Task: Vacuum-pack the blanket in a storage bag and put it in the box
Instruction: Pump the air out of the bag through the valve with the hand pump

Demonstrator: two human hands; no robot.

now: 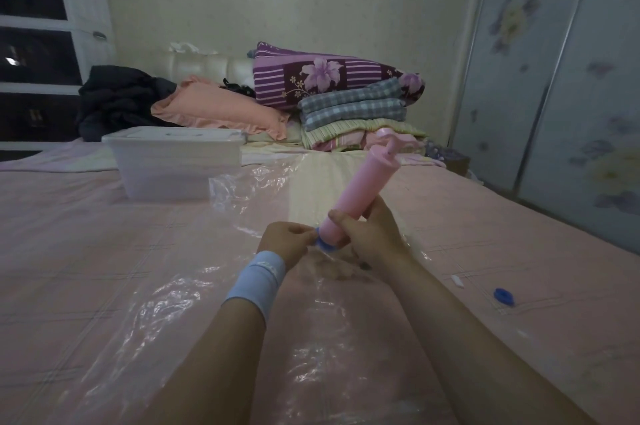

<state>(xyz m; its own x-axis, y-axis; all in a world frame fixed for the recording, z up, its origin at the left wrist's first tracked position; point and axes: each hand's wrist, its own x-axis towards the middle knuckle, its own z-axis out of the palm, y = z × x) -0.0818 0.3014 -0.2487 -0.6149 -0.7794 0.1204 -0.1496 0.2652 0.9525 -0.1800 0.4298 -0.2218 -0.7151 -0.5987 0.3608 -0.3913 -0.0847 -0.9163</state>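
Standing by the bed and going by the head view, the only one there is, the job looks roughly midway, at the pumping stage. The clear vacuum storage bag (194, 289) lies spread flat over the bed (52, 216). Pink checked fabric shows through the plastic, but I cannot tell whether that is the blanket inside the bag or just the sheet beneath it.

The right hand (370, 237) is wrapped round the lower barrel of the pink hand pump (360, 189), which leans away with its foot on the blue valve (325, 245). The left hand (284, 241), wearing a pale blue wristband (258, 280), pinches the valve's rim to steady it. The blue valve cap (504, 297) lies loose on the bed, well off to the right.

The bag still looks slack and crinkled, so I judge the air is yet to be drawn out. After that come capping the valve and moving the pack into the white lidded storage box (173, 161), which waits further up the bed.
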